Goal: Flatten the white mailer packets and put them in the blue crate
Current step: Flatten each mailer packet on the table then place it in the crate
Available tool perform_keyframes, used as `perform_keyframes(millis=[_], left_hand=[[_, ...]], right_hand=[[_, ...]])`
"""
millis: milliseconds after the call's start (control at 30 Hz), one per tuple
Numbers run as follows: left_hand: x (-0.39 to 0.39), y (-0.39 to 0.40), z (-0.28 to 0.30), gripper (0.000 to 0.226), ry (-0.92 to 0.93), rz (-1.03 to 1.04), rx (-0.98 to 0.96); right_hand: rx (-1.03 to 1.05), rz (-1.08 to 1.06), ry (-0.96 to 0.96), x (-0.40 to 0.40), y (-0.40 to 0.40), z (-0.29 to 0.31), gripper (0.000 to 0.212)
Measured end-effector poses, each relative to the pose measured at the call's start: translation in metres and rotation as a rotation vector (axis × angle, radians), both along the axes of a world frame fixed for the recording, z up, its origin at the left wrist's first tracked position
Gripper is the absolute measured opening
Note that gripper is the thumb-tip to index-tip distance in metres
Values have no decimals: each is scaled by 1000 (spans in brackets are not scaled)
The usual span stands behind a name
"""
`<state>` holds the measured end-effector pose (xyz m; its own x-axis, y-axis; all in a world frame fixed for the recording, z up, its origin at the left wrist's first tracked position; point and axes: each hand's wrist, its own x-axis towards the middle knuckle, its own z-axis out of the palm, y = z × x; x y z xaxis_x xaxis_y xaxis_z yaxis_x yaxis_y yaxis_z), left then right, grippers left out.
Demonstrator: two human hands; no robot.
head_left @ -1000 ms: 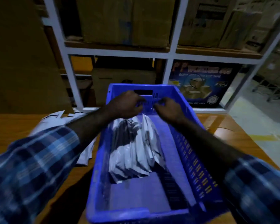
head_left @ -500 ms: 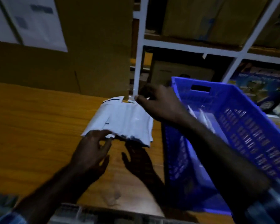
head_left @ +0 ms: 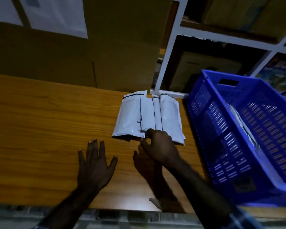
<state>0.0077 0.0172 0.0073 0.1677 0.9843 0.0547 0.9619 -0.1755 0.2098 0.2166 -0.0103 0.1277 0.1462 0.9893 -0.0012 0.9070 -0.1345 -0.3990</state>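
- A stack of white packets (head_left: 149, 118) lies on the wooden table (head_left: 48, 121), just left of the blue crate (head_left: 248, 134), with its far edge near the white shelf post (head_left: 165, 52).
- More white packets (head_left: 243, 128) are seen already inside the crate, leaning against its wall.
- The near edge of the stack is pinched by the right hand (head_left: 160, 146); thumb and fingers are closed on that edge, though how many packets are caught cannot be told.
- The left hand (head_left: 96, 164) is held open, fingers spread, palm down over bare table, apart from the stack and gripping nothing; contact with the wood cannot be judged.
- Risk: the packets look slick and overlap loosely, so several could be dragged along if only one is meant to be lifted.
- Risk: with the stack unsteadied by the left hand, the rest could be fanned out or slid toward the crate or the table edge.
- Risk: a packet put in unflattened could be left bulging against those already in the crate.
- Both forearms are extended forward, the right one angled in from the crate side.
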Motion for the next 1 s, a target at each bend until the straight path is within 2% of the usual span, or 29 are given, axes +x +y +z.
perform_keyframes(millis=[100,167,267,367,433,633,700,833,900,1000], left_hand=[[-1,0,-2,89,5,-11,16],[-1,0,-3,87,0,-16,16],[-1,0,-3,87,0,1,10],[-1,0,-2,85,-16,14,30],[-1,1,-2,81,-26,8,51],[0,3,-5,79,-27,22,68],[0,3,-5,79,-36,18,77],[-1,4,-8,80,-48,19,74],[-2,3,-9,81,-85,28,65],[-2,2,-6,83,-194,52,54]], right_hand=[[84,7,4,-18,29,-5,31],[122,0,19,-32,57,-8,39],[97,-98,-25,-55,100,-14,56],[-16,-147,-132,-73,126,-31,84],[-51,-168,-148,-80,133,-48,91],[-71,-150,-178,-85,137,-71,82],[1,-179,-59,-84,134,-68,71],[156,-225,159,-71,127,-37,30],[211,-210,243,-61,117,-14,27],[346,-67,351,-46,89,19,35]])
